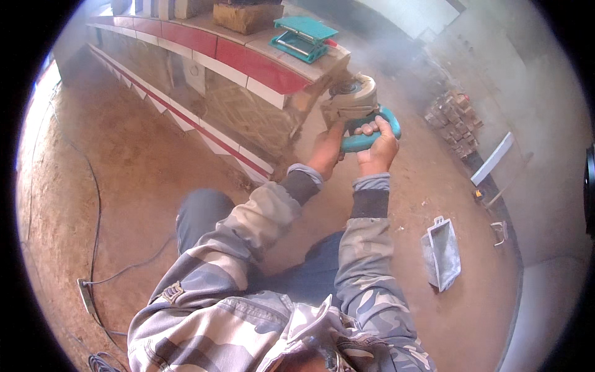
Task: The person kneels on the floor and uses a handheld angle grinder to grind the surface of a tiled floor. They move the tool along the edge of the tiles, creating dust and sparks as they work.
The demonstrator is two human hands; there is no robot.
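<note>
Both hands hold the angle grinder point(356, 108): the right hand point(378, 149) has a closed grip around its teal handle, the left hand point(326, 152) supports under its body, at the tiled ledge point(260, 65) corner, with dust around.

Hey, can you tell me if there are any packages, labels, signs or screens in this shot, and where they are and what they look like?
No screens, signs or readable labels show.
Grey sack-like bag: lies on the dirt floor to the person's right, flat, roughly rectangular, grey-white.
Sleeve patch: on the camouflage jacket's left sleeve, small, dark with pale stripes.
</note>
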